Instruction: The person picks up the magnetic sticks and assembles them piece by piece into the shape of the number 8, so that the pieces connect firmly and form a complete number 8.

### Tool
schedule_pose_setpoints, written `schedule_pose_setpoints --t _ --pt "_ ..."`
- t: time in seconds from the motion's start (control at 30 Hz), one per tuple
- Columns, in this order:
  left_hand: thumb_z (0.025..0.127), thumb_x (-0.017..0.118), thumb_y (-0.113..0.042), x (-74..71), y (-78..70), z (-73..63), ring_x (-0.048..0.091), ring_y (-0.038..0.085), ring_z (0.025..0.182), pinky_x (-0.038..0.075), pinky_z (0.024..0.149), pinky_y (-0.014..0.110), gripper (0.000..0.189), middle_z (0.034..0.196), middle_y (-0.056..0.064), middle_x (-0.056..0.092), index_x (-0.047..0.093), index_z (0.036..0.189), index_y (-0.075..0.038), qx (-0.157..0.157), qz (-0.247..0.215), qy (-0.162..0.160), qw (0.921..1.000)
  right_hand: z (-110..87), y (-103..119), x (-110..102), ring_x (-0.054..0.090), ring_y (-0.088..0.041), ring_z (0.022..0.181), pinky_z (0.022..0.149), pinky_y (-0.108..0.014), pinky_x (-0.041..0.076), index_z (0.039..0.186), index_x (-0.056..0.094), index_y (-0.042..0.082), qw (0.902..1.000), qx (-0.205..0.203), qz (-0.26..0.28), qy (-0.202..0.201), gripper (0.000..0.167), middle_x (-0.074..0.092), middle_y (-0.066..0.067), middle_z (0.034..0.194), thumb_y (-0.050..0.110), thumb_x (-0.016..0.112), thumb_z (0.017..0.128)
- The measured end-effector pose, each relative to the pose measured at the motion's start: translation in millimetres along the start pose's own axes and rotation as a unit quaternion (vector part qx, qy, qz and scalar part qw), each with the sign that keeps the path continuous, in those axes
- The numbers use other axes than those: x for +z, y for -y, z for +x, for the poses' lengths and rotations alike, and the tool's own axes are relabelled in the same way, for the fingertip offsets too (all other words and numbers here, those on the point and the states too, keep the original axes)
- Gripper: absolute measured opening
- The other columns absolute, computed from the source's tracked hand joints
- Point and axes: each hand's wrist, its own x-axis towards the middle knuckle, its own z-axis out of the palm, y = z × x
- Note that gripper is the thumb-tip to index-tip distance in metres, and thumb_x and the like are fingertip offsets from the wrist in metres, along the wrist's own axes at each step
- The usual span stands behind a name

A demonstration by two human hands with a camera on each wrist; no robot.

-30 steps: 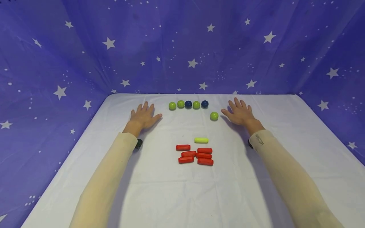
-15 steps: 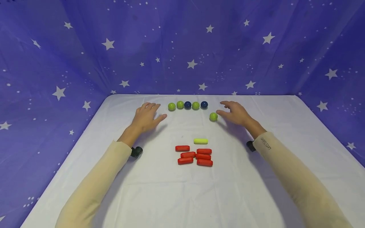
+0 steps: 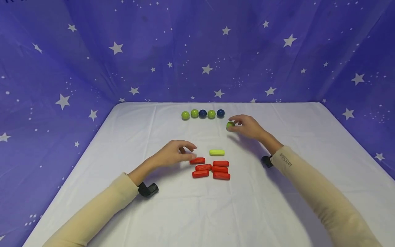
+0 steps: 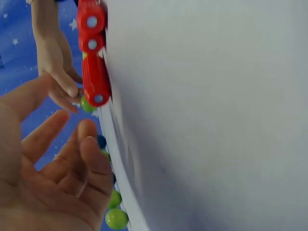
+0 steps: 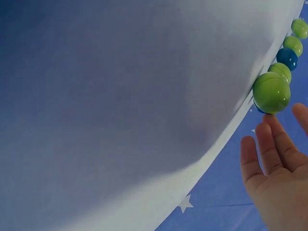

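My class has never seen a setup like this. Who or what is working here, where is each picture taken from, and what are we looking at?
There is no machine, just a person's bare left hand and right hand. The wide view comes from a camera worn on the head, looking forward and down. The two tilted views come from the left-wrist camera and right-wrist camera.

On the white cloth, a row of five balls, three green and two dark blue, lies near the far edge. A separate green ball sits by the right hand's fingers. Closer to the person are six red pieces and one yellow piece.

Neither hand clearly grips anything: the left is close to one red piece, the right to that separate ball. Whether they touch is hard to tell.
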Motion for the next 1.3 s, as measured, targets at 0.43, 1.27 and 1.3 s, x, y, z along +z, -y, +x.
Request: schedule_pose_setpoints --t 0.43,1.27,1.3 --pt "0.086 0.079 -0.020 7.3 2.0 -2.8 0.056 0.014 0.075 0.046 0.065 0.028 0.027 0.095 -0.007 0.067 0.073 0.112 -0.013 0.006 0.028 0.045 0.9986 4.5 -2 5 0.059 -0.031 0.099 0.084 -0.045 0.047 0.126 0.064 0.000 0.9995 0.005 -0.030 0.002 0.040 0.066 -0.019 0.113 0.017 0.073 0.090" --pt "0.088 0.076 -0.019 12.3 0.5 -1.4 0.054 0.012 0.070 0.044 0.063 0.028 0.020 0.089 -0.010 0.064 0.075 0.108 -0.016 0.015 0.078 0.031 0.9963 4.6 -4 7 0.061 -0.031 0.094 0.084 -0.046 0.046 0.117 0.064 0.002 0.9982 0.020 -0.055 -0.015 0.028 0.068 -0.018 0.105 0.011 0.070 0.091" --pt "0.088 0.076 -0.019 12.3 0.2 -1.7 0.054 0.012 0.069 0.044 0.063 0.028 0.020 0.089 -0.010 0.064 0.075 0.108 -0.016 0.016 0.079 0.031 0.9963 4.1 -4 7 0.061 -0.031 0.094 0.084 -0.046 0.046 0.117 0.064 0.002 0.9982 0.020 -0.055 -0.015 0.028 0.068 -0.017 0.105 0.011 0.070 0.091"
